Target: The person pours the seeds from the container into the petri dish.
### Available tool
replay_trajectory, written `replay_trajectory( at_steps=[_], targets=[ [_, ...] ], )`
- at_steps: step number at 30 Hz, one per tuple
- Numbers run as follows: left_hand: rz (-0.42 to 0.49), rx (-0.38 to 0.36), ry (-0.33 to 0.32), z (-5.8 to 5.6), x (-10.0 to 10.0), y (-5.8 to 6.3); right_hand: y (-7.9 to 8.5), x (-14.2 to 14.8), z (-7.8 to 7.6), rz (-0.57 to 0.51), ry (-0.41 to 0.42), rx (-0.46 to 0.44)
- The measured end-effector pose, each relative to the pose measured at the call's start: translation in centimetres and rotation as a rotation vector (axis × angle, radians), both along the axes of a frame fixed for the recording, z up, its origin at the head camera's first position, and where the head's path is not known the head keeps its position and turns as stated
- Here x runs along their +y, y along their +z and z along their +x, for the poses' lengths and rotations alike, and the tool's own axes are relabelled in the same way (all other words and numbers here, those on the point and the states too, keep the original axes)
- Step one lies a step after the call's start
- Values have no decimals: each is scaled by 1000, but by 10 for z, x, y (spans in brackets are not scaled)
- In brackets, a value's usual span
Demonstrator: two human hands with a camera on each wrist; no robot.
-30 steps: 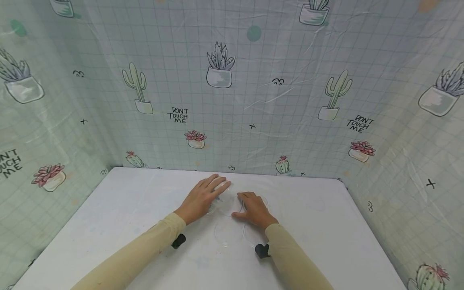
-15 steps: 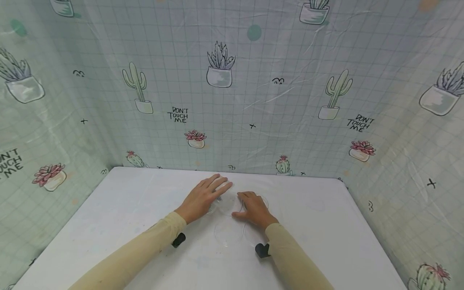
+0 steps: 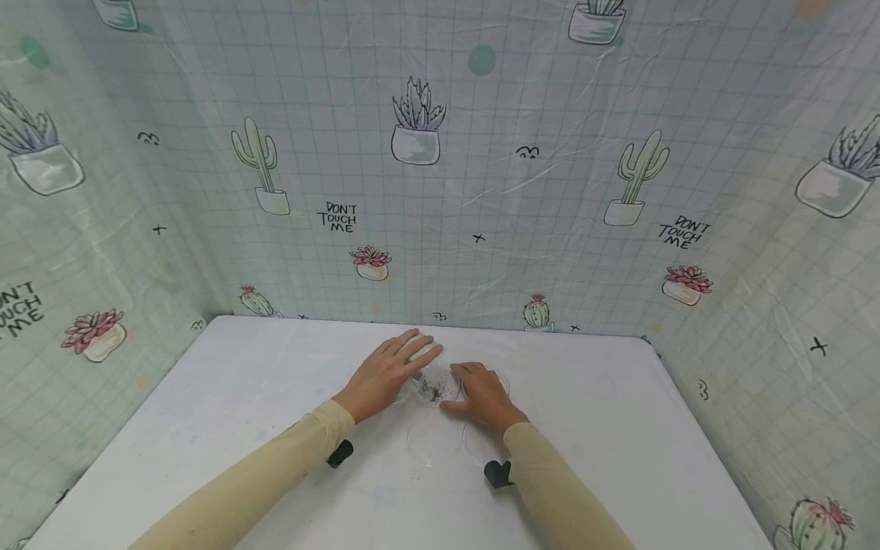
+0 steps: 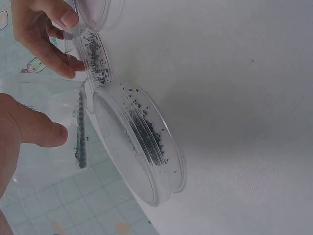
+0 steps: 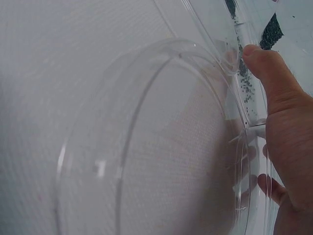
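Observation:
In the head view my left hand [image 3: 385, 374] is over the back middle of the table, holding a clear plastic bag [image 4: 44, 159] with dark granules gathered along one edge. The bag's edge is at a clear petri dish [image 4: 108, 71], where dark granules [image 3: 433, 391] are scattered. My right hand [image 3: 484, 397] holds the side of this dish, thumb and fingers curved at its rim. Closer to the left wrist camera, another petri dish [image 4: 182, 171] contains a heap of granules. A clear dish [image 5: 120, 161] fills much of the right wrist view.
More clear round dishes [image 3: 433, 464] stand in front of the hands, their outlines faint on the white table [image 3: 241, 405]. A cactus-print sheet [image 3: 474, 183] rises behind the table and on both sides. Each wrist bears a black camera mount [image 3: 497, 475].
Dark granules now show in the middle dish, where none were visible before. My left hand has shifted very slightly right; my right hand has hardly moved.

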State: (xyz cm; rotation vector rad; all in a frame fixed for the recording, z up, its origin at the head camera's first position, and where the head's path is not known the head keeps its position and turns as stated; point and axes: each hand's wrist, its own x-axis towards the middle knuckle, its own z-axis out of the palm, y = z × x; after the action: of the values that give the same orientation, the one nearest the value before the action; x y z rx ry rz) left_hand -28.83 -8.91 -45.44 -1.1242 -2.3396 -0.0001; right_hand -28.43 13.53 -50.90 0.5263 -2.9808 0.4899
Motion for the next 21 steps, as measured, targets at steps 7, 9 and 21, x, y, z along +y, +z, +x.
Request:
replay_trajectory(
  at_steps=[7,9,21],
  targets=[
    [-23,-4,5,1,0,0,0,0,0,-1,-5,10],
    [-25,-4,3,1,0,0,-1,-1,0,2,-7,12],
    [28,-27,24,1,-2,-1,-1,-1,0,4,1,22]
  ],
)
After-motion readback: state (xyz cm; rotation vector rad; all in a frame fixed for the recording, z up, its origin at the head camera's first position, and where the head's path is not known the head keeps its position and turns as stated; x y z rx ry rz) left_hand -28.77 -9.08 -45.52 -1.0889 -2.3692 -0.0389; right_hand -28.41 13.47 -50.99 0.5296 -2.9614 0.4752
